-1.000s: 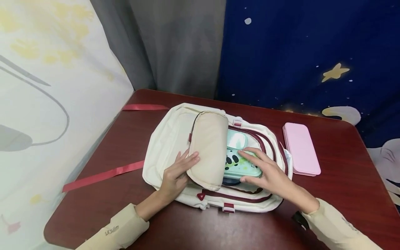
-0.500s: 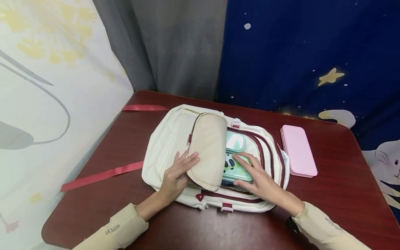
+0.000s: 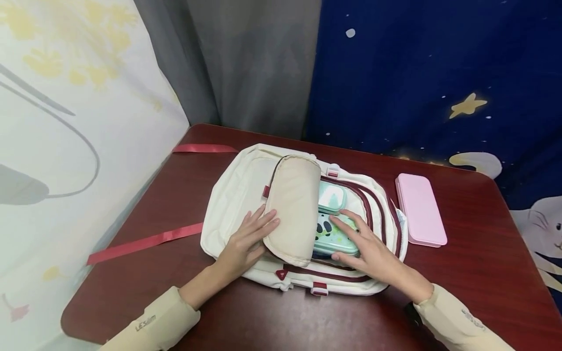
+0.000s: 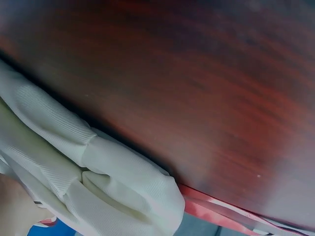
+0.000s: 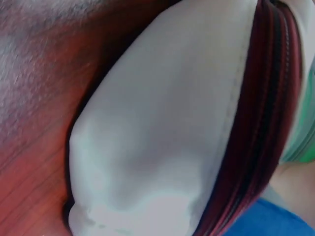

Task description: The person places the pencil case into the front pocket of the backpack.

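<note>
The panda-print case (image 3: pixel 335 242) lies in the maroon-zipped compartment of the cream backpack (image 3: pixel 240 195), its left end hidden under the beige flap (image 3: pixel 293 209). My right hand (image 3: pixel 375 256) holds this case across its exposed end: palm downward, thumb at the near edge, index and middle fingers spread and slightly bent toward the far edge. The forearm comes in from the lower right.

A small mint case (image 3: pixel 332 196) sits directly beyond the panda-print one, also partly beneath the flap. My left hand (image 3: pixel 241 243) rests on the flap's left border with fingers extended and close together, fingertips on the fabric; I cannot tell whether the thumb goes under the edge. Its forearm slants in from the lower left.

The backpack lies flat on the dark red table (image 3: pixel 342 324), with two red straps (image 3: pixel 145 242) trailing left. A pink case (image 3: pixel 421 209) lies just beside its right end. A grey curtain (image 3: pixel 254 63) and a navy curtain (image 3: pixel 395 73) bearing a yellow star (image 3: pixel 468 106) hang behind.
</note>
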`<state>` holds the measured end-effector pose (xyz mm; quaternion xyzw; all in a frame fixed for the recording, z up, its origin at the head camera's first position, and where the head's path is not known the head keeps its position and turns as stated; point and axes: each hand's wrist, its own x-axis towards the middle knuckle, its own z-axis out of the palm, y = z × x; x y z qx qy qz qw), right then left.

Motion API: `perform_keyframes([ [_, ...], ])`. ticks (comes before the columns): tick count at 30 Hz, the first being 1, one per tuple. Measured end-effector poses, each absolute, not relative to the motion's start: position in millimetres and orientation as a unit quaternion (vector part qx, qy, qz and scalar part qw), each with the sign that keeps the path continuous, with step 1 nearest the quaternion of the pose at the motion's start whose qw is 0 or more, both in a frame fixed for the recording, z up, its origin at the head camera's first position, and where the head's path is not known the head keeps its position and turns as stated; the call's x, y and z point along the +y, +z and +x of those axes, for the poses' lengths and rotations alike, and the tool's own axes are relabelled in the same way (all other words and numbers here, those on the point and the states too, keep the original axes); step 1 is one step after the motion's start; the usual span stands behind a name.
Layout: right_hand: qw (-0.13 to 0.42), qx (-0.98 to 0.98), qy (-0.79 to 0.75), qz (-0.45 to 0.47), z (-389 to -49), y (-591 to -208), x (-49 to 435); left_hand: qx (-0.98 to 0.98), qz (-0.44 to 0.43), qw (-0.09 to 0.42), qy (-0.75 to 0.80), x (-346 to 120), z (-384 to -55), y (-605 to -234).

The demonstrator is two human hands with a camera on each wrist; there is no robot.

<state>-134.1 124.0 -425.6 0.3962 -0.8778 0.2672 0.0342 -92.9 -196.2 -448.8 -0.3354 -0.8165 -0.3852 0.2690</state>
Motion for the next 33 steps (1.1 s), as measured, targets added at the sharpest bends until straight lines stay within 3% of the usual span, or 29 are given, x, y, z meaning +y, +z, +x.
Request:
perform_keyframes([
  [14, 0.035, -0.860, 0.346, 0.373, -125.3, -419.8, 162.8, -0.806, -0.333, 0.275, -0.404, -183.3, -94.9, -450.3],
  [21, 0.022, -0.854, 0.358, 0.377, -130.0, -422.2, 151.5, -0.795, -0.327, 0.294, -0.418, -181.0, -86.6, -449.8],
  [33, 0.074, -0.831, 0.356, 0.422, -143.1, -430.2, 122.2, -0.792, -0.339, 0.327, -0.388, -173.8, -101.3, -445.9],
])
